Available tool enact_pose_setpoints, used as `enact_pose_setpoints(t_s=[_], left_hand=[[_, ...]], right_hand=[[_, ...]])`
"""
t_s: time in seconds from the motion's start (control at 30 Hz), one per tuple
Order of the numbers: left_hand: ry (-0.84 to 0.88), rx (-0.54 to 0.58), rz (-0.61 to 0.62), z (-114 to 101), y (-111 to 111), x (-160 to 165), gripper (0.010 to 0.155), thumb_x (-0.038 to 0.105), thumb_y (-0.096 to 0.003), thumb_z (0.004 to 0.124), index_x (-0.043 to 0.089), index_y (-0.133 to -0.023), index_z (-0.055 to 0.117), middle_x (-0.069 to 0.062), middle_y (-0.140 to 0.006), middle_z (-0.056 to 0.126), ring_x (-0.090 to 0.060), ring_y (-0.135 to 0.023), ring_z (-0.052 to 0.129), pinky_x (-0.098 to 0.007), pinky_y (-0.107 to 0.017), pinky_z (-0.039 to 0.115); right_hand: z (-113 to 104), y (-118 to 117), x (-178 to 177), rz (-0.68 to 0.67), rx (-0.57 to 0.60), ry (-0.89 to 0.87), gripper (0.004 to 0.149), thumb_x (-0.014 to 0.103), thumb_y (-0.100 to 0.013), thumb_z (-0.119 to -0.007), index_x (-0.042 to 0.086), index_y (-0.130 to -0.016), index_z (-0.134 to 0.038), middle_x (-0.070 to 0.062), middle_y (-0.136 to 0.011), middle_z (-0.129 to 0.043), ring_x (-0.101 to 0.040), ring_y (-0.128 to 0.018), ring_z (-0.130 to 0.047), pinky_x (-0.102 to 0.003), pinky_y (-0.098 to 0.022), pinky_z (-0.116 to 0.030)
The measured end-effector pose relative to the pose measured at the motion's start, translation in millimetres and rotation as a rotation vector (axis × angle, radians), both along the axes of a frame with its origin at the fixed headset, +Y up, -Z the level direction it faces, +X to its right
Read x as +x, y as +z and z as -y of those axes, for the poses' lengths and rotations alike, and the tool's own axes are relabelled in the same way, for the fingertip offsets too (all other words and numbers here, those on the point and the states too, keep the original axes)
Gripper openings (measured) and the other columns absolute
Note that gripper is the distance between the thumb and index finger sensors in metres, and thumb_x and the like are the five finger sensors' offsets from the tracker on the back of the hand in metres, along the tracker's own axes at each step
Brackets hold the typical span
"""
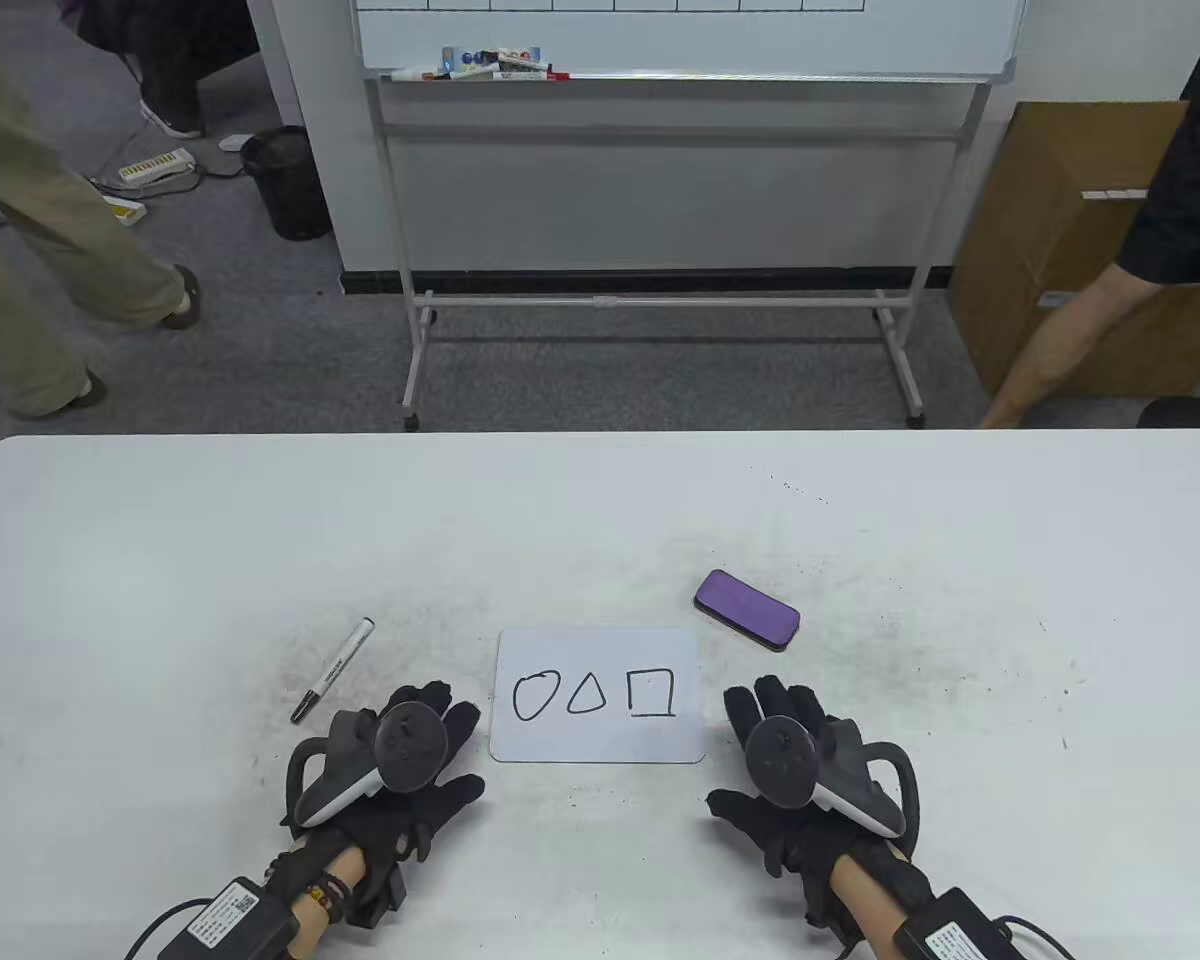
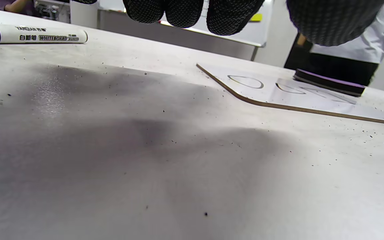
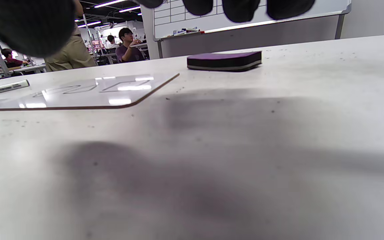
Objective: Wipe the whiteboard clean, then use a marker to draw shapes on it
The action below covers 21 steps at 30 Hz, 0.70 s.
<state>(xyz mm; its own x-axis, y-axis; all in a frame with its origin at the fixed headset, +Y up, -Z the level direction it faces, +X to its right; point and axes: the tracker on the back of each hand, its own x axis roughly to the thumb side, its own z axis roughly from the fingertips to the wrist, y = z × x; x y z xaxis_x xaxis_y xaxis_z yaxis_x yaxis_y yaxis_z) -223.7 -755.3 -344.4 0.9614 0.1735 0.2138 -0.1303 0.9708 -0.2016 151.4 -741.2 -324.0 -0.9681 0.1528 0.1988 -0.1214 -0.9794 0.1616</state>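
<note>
A small whiteboard lies flat near the table's front edge, with an oval, a triangle and a square drawn on it in black. A capped white marker lies to its left. A purple eraser sits just beyond the board's right corner. My left hand rests flat on the table left of the board, fingers relaxed and empty. On the board's right my right hand rests the same way, holding nothing.
The white table is smudged with grey marker dust around the board. Beyond it a large rolling whiteboard stands on the carpet, with a cardboard box at the right and people standing at both sides.
</note>
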Motion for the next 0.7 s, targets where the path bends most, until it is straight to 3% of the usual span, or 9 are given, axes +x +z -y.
enact_pose_setpoints(t_s=[0.7], left_hand=[[0.014,-0.014,0.012,0.3,0.1,0.5,0.077,0.061,-0.0354,0.068,0.034,-0.106,0.051,-0.002,-0.120,0.039,-0.033,-0.113,0.042,-0.067,-0.077,0.039]], right_hand=[[3.1,-5.0,1.6,0.021,-0.036,-0.031,0.096,0.066,-0.035,-0.073,0.026,-0.108,-0.024,-0.011,-0.116,-0.026,-0.044,-0.110,-0.036,-0.063,-0.075,-0.043]])
